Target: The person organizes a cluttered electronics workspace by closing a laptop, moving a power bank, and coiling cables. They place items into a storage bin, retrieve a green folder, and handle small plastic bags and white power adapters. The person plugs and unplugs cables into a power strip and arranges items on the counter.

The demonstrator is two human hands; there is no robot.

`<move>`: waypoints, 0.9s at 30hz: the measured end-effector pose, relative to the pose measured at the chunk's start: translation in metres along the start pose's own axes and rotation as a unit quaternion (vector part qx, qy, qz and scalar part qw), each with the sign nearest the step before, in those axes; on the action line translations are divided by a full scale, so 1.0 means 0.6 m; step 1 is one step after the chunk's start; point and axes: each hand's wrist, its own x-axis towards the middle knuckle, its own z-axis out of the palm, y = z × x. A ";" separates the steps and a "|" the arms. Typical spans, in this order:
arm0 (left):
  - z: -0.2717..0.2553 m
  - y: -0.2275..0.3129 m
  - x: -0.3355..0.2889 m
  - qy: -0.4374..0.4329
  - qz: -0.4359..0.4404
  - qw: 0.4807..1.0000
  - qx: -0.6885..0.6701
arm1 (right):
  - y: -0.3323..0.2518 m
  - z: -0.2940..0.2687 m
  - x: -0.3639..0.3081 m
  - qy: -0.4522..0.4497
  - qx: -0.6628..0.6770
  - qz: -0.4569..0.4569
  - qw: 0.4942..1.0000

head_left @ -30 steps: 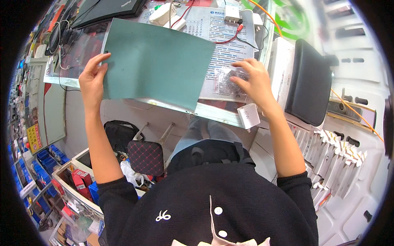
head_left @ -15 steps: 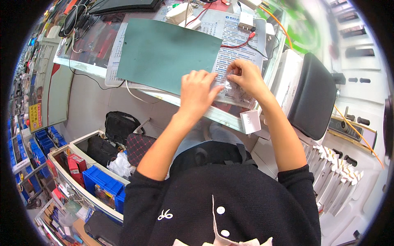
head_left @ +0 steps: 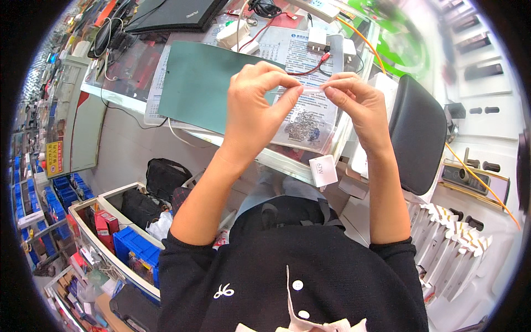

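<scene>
Between my two hands hangs a small clear plastic bag (head_left: 303, 126) with many tiny silvery metal pieces, too small to name, showing in its lower part. My left hand (head_left: 253, 102) pinches one end of its top edge between thumb and fingers. At the other end, my right hand (head_left: 360, 105) grips the edge the same way, and the edge is stretched straight. Under my left hand a green mat (head_left: 193, 88) lies on the table. Behind the bag is a printed sheet (head_left: 296, 55) under the clear table cover.
A dark laptop (head_left: 171, 14), white chargers (head_left: 317, 39) and a red cable (head_left: 304, 72) lie at the table's far side. A white box (head_left: 323, 170) is by the front edge. A black-padded chair (head_left: 418, 133) stands right; blue bins (head_left: 133, 252) fill a cabinet lower left.
Both hands have risen off the tabletop and turned to face each other, lifting the plastic bag by its edge. The bag now hangs open to view, with its metal pieces visible.
</scene>
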 end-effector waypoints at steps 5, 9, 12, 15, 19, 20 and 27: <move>-0.015 0.014 0.025 -0.009 0.045 0.996 0.079 | -0.008 0.018 0.004 0.025 -0.108 -0.101 0.989; -0.016 0.018 0.032 0.026 -0.027 0.999 0.017 | -0.022 0.018 0.006 0.044 -0.060 -0.110 0.991; -0.013 0.024 0.038 -0.002 0.048 0.997 0.057 | -0.033 0.020 0.008 0.034 -0.109 -0.120 0.986; -0.014 0.029 0.045 -0.056 0.096 0.991 0.079 | -0.035 0.026 0.010 0.037 -0.155 -0.173 0.972; -0.011 0.024 0.049 -0.119 0.091 0.987 0.061 | -0.019 0.019 0.005 0.040 -0.179 -0.173 0.968; -0.011 0.022 0.046 -0.107 0.107 0.984 0.099 | -0.011 0.014 0.001 0.028 -0.184 -0.172 0.967; -0.053 -0.013 0.012 -0.031 0.063 0.991 0.116 | 0.083 -0.030 -0.070 -0.026 -0.469 0.182 0.864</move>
